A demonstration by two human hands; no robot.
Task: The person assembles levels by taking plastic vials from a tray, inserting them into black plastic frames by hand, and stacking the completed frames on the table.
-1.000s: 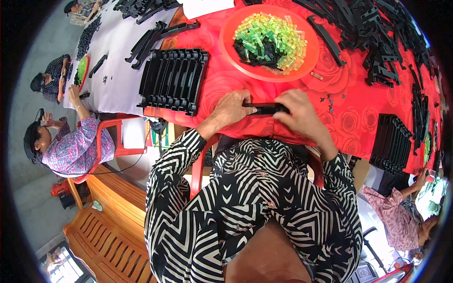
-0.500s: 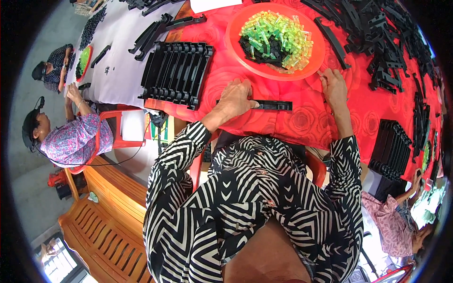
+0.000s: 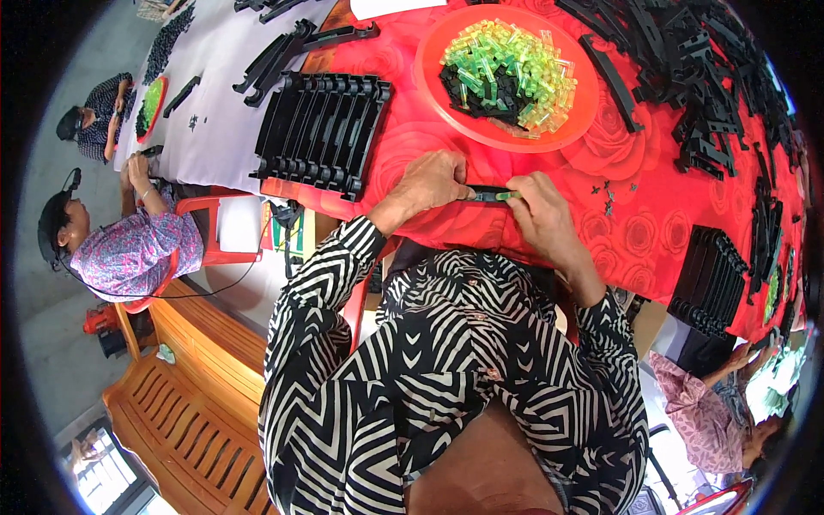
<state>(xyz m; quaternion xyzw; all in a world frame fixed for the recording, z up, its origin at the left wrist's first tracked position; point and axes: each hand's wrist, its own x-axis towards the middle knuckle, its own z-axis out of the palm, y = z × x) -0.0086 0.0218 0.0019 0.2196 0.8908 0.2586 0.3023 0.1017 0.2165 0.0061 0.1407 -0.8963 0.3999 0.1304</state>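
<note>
My left hand [image 3: 432, 183] is closed around the left end of a black plastic strip [image 3: 487, 194], which lies level just above or on the red cloth in front of me. My right hand [image 3: 548, 219] is at the strip's other end, its fingertips pinching a small green translucent piece [image 3: 506, 196] against the top. The strip's right end is hidden under these fingers. Beyond my hands stands a round red-orange tray [image 3: 436, 101] with yellow-green clear pieces [image 3: 532, 64] and small black parts [image 3: 489, 105] in it.
A row of black strips [image 3: 322, 133] sits to the left, another stack [image 3: 711, 279] to the right. Tiny black parts [image 3: 608, 196] lie right of my hand. A large heap of black strips [image 3: 695, 77] fills the far right. Co-workers [image 3: 129, 240] sit at the left.
My right hand has come left from the tray's lower right edge to the black strip, now with a green piece in its fingers. The left hand keeps its hold on the strip.
</note>
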